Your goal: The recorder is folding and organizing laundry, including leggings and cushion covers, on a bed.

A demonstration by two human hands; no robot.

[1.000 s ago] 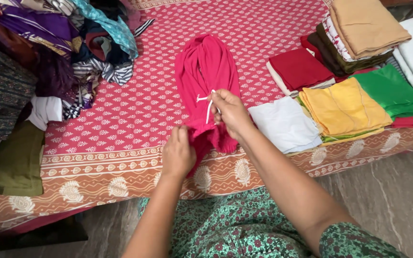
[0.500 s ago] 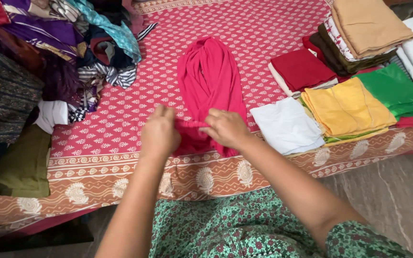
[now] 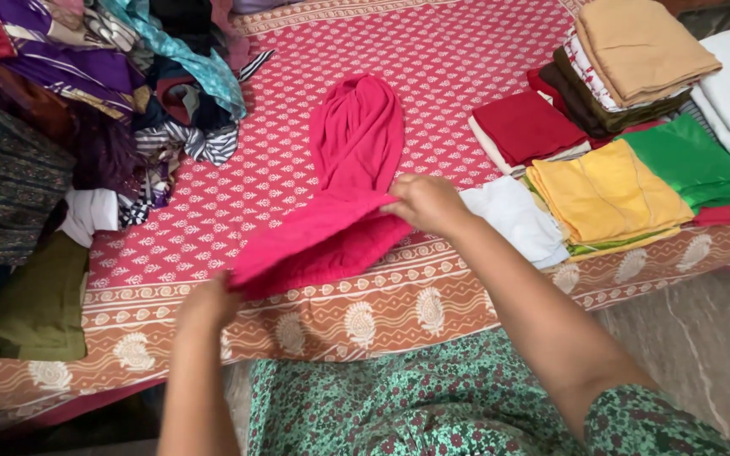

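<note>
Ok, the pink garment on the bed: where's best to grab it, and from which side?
Judging by its pose, take the pink garment by its near end, from the bed's front edge. That end is already lifted in a band between the left hand and right hand; the far end lies bunched flat.

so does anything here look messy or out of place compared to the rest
Yes: the heap of clothes at the far left of the bedspread is tangled and unfolded, unlike the neat folded stacks on the right. The pink garment, held by the left hand and right hand, is half folded.
</note>
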